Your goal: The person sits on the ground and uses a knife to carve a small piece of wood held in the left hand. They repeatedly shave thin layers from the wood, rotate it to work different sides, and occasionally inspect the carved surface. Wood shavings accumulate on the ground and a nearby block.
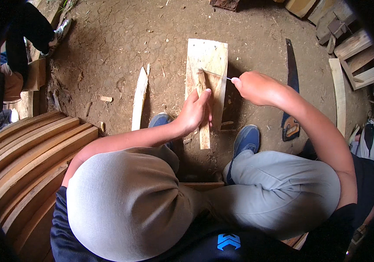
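My left hand is wrapped round a narrow wooden strip, thumb along its upper side. The strip rests lengthwise on a pale wooden board, and its near end sticks out beyond my fingers. My right hand is closed round a thin metal tool. Its slim shaft or blade points left, and the tip meets the far end of the strip. My fist hides the tool's handle, so I cannot tell whether it is a knife.
A handsaw lies on the dirt floor to the right, beside a pale curved slat. Left of the board lies a pointed wood piece. Curved planks are stacked at the left. Another person's shoe shows at the upper left.
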Available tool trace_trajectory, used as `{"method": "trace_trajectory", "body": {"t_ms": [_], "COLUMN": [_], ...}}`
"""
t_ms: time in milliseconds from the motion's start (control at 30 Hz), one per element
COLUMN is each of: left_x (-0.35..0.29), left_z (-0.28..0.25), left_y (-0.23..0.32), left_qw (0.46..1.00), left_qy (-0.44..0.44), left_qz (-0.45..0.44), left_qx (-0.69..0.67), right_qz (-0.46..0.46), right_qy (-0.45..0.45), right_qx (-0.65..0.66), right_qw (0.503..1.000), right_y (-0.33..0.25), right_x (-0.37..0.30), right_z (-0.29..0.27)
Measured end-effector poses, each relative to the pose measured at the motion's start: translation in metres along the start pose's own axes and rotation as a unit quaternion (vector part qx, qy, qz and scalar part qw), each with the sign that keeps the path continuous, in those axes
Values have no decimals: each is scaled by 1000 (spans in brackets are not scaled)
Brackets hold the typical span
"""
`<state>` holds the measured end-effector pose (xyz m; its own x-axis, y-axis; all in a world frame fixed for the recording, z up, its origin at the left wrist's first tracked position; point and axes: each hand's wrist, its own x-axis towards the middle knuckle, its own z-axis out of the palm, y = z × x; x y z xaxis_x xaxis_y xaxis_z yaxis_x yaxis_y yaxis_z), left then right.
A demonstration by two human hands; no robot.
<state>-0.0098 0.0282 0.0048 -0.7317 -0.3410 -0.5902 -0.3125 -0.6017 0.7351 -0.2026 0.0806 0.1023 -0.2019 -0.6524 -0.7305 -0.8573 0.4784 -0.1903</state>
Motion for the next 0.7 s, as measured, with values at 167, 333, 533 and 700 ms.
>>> {"method": "trace_trajectory", "body": {"t_ms": [167,333,533,700], "left_x": [-3,-2,2,-2], "left_z": [-2,-1,-1,-5], "left_y": [3,1,0,4], "left_qw": [998,996,997,997], "left_qy": [9,10,16,12], "left_qz": [4,-1,0,-3], "left_qx": [-59,-93,-69,-78], "right_qz": [-16,9,53,50], "right_qy": [-11,53,27,24], "right_qx": [-11,-4,-65,-63], "right_qw": [1000,999,996,996], "right_y": [-13,-19,-25,-35], "right_x": [-4,-6,2,-4], "right_z": [-6,10,15,10]}}
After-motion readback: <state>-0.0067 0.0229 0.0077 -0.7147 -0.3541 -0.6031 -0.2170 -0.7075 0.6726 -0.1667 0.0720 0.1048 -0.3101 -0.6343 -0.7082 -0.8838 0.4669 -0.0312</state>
